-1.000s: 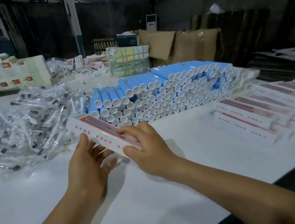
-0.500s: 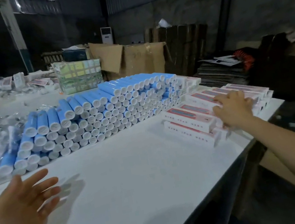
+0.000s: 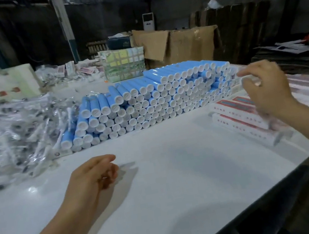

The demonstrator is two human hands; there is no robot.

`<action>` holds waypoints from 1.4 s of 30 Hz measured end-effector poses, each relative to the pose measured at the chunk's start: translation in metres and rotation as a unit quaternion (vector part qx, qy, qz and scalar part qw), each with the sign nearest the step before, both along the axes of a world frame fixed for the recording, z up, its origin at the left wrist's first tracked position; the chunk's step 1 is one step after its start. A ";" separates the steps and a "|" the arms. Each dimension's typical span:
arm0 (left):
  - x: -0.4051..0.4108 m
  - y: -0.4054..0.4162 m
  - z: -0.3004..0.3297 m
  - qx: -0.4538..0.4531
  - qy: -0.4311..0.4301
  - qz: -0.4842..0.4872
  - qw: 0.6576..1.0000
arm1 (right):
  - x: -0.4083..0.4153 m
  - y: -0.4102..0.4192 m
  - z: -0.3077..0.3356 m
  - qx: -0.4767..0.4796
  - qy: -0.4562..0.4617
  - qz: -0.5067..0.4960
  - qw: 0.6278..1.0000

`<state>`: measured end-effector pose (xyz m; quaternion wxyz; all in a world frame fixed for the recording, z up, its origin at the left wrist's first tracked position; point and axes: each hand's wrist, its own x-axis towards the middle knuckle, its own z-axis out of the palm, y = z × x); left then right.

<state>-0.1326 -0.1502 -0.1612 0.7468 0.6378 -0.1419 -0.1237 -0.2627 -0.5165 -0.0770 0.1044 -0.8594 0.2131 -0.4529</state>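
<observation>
Loosely curled and holding nothing, the left hand (image 3: 95,174) is hovering just over the white table (image 3: 183,190). The right hand (image 3: 266,89) is hanging with fingers bent above the red-and-white boxes (image 3: 239,120) lying at the table's right edge; blur is hiding whether it is pinching anything. Blue tubes (image 3: 147,105) are sitting stacked just behind the boxes, beside a heap of clear plastic packets (image 3: 8,138).

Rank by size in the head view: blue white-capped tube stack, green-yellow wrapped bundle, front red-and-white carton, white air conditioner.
1. tube stack
2. wrapped bundle and front carton: alike, carton nearer, unranked
3. air conditioner
</observation>
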 end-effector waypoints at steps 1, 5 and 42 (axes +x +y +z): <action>-0.004 -0.001 0.003 0.012 -0.005 0.005 1.000 | 0.014 0.027 0.004 0.007 -0.029 0.069 0.997; -0.011 -0.002 0.009 -0.030 0.052 0.010 0.998 | 0.067 0.132 -0.012 0.049 -0.033 0.266 0.962; 0.121 0.310 0.075 0.672 -0.082 0.380 0.630 | 0.132 0.220 -0.110 -0.011 0.209 0.366 0.907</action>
